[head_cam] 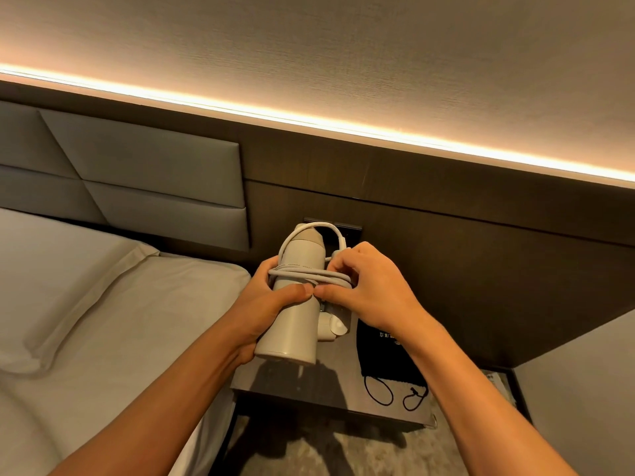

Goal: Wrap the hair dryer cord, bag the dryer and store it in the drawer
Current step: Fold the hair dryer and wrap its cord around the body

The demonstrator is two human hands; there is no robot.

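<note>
A beige hair dryer [298, 329] is held upright above the dark nightstand [338, 395]. My left hand [271, 304] grips its barrel from the left, thumb across the front. Its white cord [311, 274] is wound around the barrel in several loops, and one loop arcs over the top. My right hand [366, 286] pinches the cord against the dryer's right side. The folded handle and plug [335, 326] show just below my right hand. A black drawstring bag [386, 355] lies flat on the nightstand to the right.
A bed with a grey pillow [68, 286] and sheet lies to the left, under a padded headboard [137, 173]. A dark wood wall panel with a socket plate [350, 231] stands behind the dryer. Grey carpet [309, 451] shows below the nightstand.
</note>
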